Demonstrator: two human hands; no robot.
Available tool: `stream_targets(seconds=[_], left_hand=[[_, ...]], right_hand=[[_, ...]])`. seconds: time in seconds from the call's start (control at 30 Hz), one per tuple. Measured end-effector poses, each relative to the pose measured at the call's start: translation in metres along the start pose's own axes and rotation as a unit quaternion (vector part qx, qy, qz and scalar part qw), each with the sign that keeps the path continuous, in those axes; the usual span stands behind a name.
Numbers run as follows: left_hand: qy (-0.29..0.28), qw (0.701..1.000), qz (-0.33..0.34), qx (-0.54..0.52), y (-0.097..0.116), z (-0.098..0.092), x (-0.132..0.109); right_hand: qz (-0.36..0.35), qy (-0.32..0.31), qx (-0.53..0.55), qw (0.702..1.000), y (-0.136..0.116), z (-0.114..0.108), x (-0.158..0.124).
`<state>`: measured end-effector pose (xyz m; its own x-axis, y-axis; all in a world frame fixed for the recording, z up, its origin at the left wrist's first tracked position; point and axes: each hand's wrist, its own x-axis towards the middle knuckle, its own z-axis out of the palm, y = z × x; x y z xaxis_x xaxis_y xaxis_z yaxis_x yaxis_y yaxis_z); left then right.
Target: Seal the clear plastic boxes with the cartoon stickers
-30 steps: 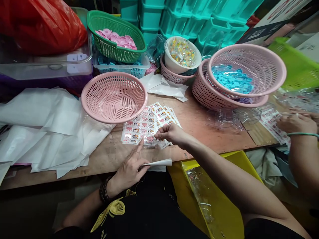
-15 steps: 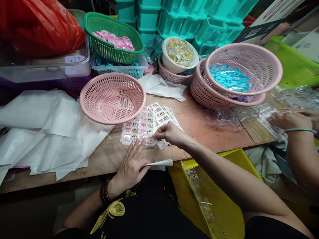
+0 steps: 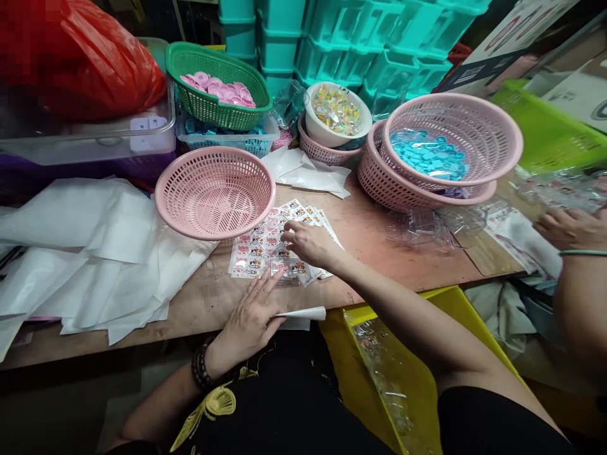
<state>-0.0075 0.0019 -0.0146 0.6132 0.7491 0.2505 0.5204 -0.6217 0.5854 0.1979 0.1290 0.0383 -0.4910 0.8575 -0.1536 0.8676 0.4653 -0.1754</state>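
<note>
My left hand (image 3: 251, 313) lies with its fingers stretched out, their tips at a small clear plastic case (image 3: 289, 270) on the sticker sheets. A curled white paper edge (image 3: 303, 313) sticks out beside its thumb; whether the thumb grips it I cannot tell. Over the sheets is my right hand (image 3: 310, 243), its fingers bent and slightly apart, with nothing visible between them. Close to its fingertips rests another clear plastic piece (image 3: 265, 237). The fanned sticker sheets (image 3: 241, 256) carry cat pictures and pink print, partly covered by both hands.
A pink basket (image 3: 165, 202) stands behind the sheets. White backing papers (image 3: 118, 272) pile up at left. Two stacked pink baskets (image 3: 512, 142), the upper with blue pieces, stand right, near clear plastic cases (image 3: 422, 227). A co-worker's hand (image 3: 573, 227) is far right. A yellow bin (image 3: 422, 392) sits below.
My right hand has moved left and away from me over the sheets, its pinch loosened. My left hand stays in place. The co-worker's hand has shifted right.
</note>
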Motion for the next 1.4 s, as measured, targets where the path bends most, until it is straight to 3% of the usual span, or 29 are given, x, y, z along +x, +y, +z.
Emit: stream_targets(seconds=[0.07,0.13,0.17,0.23,0.3,0.37,0.47,0.57,0.73,0.93,1.07,1.13,1.2,1.23,1.3,1.37,1.4], left_hand=[[0.001,1.0,-0.001,-0.005,-0.001,0.0,-0.003],[-0.003,1.0,-0.003,-0.012,-0.002,0.001,-0.005],[-0.008,1.0,-0.005,-0.014,-0.003,0.001,-0.006],[-0.019,1.0,-0.011,-0.017,-0.005,0.0,-0.007],[-0.02,1.0,-0.013,-0.019,-0.005,0.001,-0.005],[-0.008,0.999,-0.008,-0.03,-0.005,0.001,-0.002],[0.005,0.998,-0.006,-0.06,-0.005,0.001,0.003],[-0.01,0.996,-0.008,-0.083,-0.004,-0.002,0.005],[-0.077,0.991,0.001,-0.109,-0.011,-0.02,-0.007],[-0.036,0.996,-0.009,-0.078,-0.014,-0.05,-0.033],[-0.001,0.996,-0.024,-0.092,-0.007,-0.067,-0.04],[-0.013,0.99,-0.055,-0.126,-0.003,-0.074,-0.039],[-0.027,0.985,-0.086,-0.148,-0.001,-0.078,-0.037],[-0.028,0.983,-0.101,-0.152,0.0,-0.078,-0.035],[-0.032,0.978,-0.129,-0.16,0.001,-0.078,-0.029],[-0.055,0.972,-0.144,-0.175,0.003,-0.075,-0.021],[-0.072,0.97,-0.14,-0.185,0.005,-0.073,-0.017]], right_hand=[[0.026,0.006,0.088,0.996,0.007,0.006,0.009],[0.113,0.053,0.266,0.956,0.017,0.009,0.006],[0.159,0.075,0.375,0.91,0.022,0.01,0.0],[0.226,0.095,0.575,0.78,0.032,0.01,-0.022],[0.253,0.092,0.699,0.662,0.036,0.011,-0.054],[0.267,0.08,0.753,0.596,0.032,0.017,-0.09],[0.289,0.05,0.786,0.545,0.013,0.03,-0.137],[0.312,0.008,0.817,0.486,-0.011,0.045,-0.157],[0.305,-0.011,0.863,0.402,-0.049,0.065,-0.138],[0.296,0.034,0.894,0.335,-0.086,0.075,-0.102],[0.294,0.028,0.891,0.344,-0.092,0.077,-0.095],[0.299,0.009,0.881,0.366,-0.087,0.077,-0.1],[0.304,-0.025,0.861,0.407,-0.079,0.074,-0.112],[0.305,-0.049,0.841,0.444,-0.074,0.07,-0.12],[0.308,-0.058,0.762,0.567,-0.066,0.058,-0.137],[0.294,0.024,0.626,0.722,-0.064,0.042,-0.152],[0.266,0.087,0.551,0.786,-0.064,0.033,-0.157]])
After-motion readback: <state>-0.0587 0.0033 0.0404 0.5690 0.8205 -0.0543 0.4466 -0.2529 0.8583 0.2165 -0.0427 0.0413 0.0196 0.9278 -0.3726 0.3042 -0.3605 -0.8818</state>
